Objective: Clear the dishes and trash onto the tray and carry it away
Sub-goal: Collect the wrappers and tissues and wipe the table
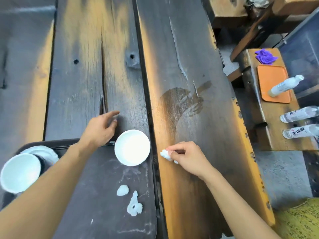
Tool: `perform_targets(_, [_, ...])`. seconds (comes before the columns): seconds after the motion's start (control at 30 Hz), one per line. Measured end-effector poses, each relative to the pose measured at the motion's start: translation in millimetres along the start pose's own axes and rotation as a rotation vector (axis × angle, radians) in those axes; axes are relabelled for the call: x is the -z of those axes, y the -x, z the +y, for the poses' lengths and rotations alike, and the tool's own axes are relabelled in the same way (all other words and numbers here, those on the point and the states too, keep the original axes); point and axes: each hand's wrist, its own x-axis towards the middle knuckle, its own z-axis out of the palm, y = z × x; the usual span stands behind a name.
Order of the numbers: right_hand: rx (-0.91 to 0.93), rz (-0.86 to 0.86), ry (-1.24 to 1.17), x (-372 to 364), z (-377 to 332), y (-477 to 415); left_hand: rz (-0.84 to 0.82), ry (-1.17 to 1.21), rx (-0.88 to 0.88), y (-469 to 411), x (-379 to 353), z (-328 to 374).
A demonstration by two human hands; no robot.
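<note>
A dark tray (103, 195) lies on the wooden table at the lower left. On it stand a white bowl (132, 147) at its far right corner and a white cup (19, 172) over a white plate (44, 151) at the left. Two crumpled white tissue scraps (122, 190) (134, 205) lie on the tray. My left hand (101, 129) hovers open over the tray's far edge, left of the bowl. My right hand (188, 158) pinches a crumpled white tissue (164, 154) just right of the tray, above the table plank.
A wet smear (183, 104) marks the plank beyond my right hand. On a bench (269, 140) at the right sit an orange tray (271, 78), a purple cloth (265, 56) and three plastic bottles (284, 86) (299, 113) (301, 132).
</note>
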Motion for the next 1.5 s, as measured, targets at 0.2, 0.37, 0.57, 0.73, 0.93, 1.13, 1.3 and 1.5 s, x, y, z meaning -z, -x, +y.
perform_targets(0.2, [-0.015,0.041,0.005,-53.9,-9.3,24.1,0.148,0.04,-0.055,79.3,1.2,-35.5])
perform_targets(0.37, [0.056,0.139,0.078,-117.3,-7.0,44.0,0.013,-0.116,-0.08,151.0,-19.0,-79.6])
perform_targets(0.57, [0.075,0.202,0.272,-171.6,2.6,58.5,-0.257,-0.372,0.008,195.8,-41.0,-101.6])
perform_targets(0.73, [0.07,0.26,0.383,-195.4,8.8,67.8,-0.285,-0.363,-0.005,199.2,-39.7,-108.1])
perform_targets(0.93, [0.072,0.297,0.403,-202.0,4.5,72.2,-0.317,-0.296,-0.044,201.9,-30.2,-114.9])
perform_targets(1.13, [0.023,0.501,0.309,-200.6,-0.6,89.9,-0.139,0.044,-0.085,209.2,1.9,-142.4])
perform_targets(1.3, [-0.003,0.553,0.358,-198.8,-0.7,96.7,0.145,0.345,-0.139,229.5,45.7,-157.7])
perform_targets(1.5, [-0.03,0.577,0.353,-190.0,5.5,89.3,0.484,0.596,0.139,258.7,82.7,-205.5])
